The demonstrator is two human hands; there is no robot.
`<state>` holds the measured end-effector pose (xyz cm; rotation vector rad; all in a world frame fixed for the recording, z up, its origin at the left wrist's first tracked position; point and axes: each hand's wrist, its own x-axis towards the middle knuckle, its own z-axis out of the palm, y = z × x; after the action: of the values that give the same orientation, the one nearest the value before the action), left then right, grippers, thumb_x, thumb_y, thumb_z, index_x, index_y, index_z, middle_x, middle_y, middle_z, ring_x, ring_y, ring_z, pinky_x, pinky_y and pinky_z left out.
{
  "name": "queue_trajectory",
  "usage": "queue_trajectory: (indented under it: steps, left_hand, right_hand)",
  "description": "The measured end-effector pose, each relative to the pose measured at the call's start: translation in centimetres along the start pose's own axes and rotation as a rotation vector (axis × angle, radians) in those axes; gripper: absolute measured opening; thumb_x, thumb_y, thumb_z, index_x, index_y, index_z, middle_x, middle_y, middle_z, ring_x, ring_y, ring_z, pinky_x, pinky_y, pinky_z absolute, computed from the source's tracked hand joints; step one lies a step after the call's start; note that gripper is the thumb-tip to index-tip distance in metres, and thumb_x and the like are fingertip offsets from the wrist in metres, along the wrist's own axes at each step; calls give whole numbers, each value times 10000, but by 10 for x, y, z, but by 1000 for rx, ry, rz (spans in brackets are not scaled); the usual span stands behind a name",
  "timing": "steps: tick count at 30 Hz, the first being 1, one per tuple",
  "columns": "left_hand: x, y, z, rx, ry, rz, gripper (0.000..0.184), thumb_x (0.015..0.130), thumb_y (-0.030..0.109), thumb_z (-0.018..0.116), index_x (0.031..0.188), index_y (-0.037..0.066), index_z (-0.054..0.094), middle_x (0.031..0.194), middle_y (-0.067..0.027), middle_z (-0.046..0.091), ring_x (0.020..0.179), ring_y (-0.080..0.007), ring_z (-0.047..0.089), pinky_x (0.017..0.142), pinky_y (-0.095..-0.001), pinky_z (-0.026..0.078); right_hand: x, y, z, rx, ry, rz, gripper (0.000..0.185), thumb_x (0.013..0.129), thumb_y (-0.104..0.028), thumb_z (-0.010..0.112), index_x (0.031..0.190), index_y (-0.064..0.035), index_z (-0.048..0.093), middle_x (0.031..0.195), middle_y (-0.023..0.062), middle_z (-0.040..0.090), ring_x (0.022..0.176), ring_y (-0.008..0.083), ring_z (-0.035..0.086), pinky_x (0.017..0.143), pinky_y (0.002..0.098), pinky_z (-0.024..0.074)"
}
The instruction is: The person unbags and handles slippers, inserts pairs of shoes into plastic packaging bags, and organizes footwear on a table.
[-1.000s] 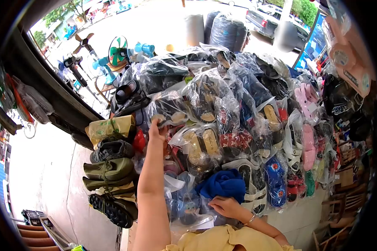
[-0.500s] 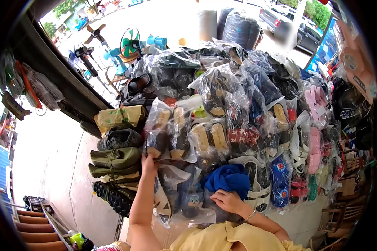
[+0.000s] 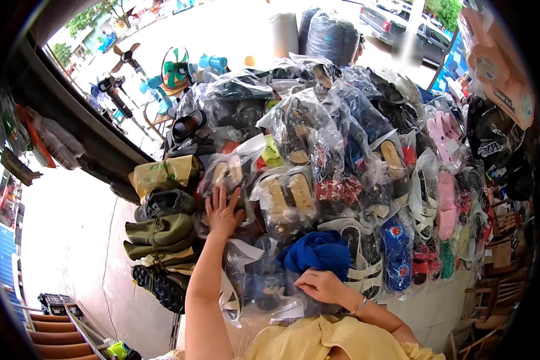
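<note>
My left hand (image 3: 223, 213) lies flat with its fingers spread on a plastic-bagged pair of dark sandals with tan insoles (image 3: 228, 172), at the left part of the footwear pile. My right hand (image 3: 323, 285) rests with curled fingers against the lower edge of a bunched blue cloth (image 3: 318, 252); whether it grips the cloth is hard to tell. Right of my left hand is another bagged pair with tan insoles (image 3: 289, 195). Below the cloth and to its left lies a bagged blue-grey pair (image 3: 269, 285). White strapped sandals (image 3: 363, 264) are beside the cloth on the right.
Olive shoes (image 3: 162, 233) and a black-soled shoe (image 3: 159, 287) are stacked at the left edge. Fans (image 3: 175, 71) stand at the back left. Blue patterned slippers (image 3: 397, 255) and pink ones (image 3: 446, 204) lie to the right. Wooden chairs (image 3: 492, 300) are at far right.
The bagged tan-insole sandals were turned upright and laid down at the left of the pile. My left hand has let go of their lower end and spread over them. My right hand stays by the cloth.
</note>
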<state>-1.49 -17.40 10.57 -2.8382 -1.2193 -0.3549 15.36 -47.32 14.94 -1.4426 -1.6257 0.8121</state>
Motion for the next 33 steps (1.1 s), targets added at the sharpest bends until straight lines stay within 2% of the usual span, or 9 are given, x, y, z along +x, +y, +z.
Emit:
queue_trajectory:
  steps: [4,6,10,13,17,21,24,29,33]
  left_hand:
    - [33,13,-33,-32,-235,-156,500,763,260,654,1252,235,553,1369,-121,411,1258,-317,373,1001,-533,263]
    - [58,23,-50,-246,-38,-39,306,792,206,604,1088,149,658,1135,-123,587,1102,-289,508,949,-443,349]
    - [127,65,-29,-1038,-287,-190,499,822,237,631,1260,27,515,1118,-188,611,1078,-289,556,920,-375,410]
    - [177,91,27,-965,-447,-301,737,794,293,678,1354,-47,340,1243,-218,537,1165,-291,505,979,-356,373]
    - [210,122,83,-1057,-265,-586,658,725,381,730,1165,-49,496,922,-107,611,712,-205,588,596,-326,465]
    - [242,138,41,-1671,-350,-791,183,786,213,620,788,39,677,792,-99,621,681,-165,604,530,-267,481]
    - [259,148,-20,-2132,-309,-663,204,864,173,550,963,-5,535,930,-154,602,767,-262,636,855,-467,541]
    - [278,124,-15,-2488,-576,-274,152,886,165,553,890,21,508,938,-169,586,879,-295,619,941,-525,480]
    - [251,134,14,-1846,-256,-577,340,901,227,563,1094,-51,533,1016,-171,575,987,-307,580,889,-435,485]
  right_hand:
    - [-7,-12,-19,67,118,-41,110,785,-14,637,883,-61,649,820,72,632,734,233,618,616,307,504]
    - [-14,-8,-28,122,161,-12,119,774,3,646,878,-54,650,811,75,632,734,229,618,617,304,502]
    - [-21,1,-38,111,267,39,126,776,12,641,888,-45,651,800,78,629,707,224,610,604,289,486]
    - [-25,2,-41,131,274,99,119,784,10,633,889,-41,650,795,81,626,691,225,606,595,286,477]
    - [-36,11,-39,134,317,123,110,793,6,627,891,-37,652,791,87,622,685,221,605,587,285,476]
    - [-56,19,-48,269,399,301,105,813,3,625,912,-19,652,775,79,608,670,166,601,574,263,488]
    - [-59,27,-56,341,444,382,85,828,-2,621,909,-1,646,781,65,601,651,117,583,553,230,469]
    - [-47,35,-61,209,440,344,75,813,6,622,882,-6,649,807,72,615,650,129,589,575,228,466]
    - [-41,36,-61,194,405,337,82,807,8,628,885,-5,651,811,75,620,671,133,596,589,233,471]
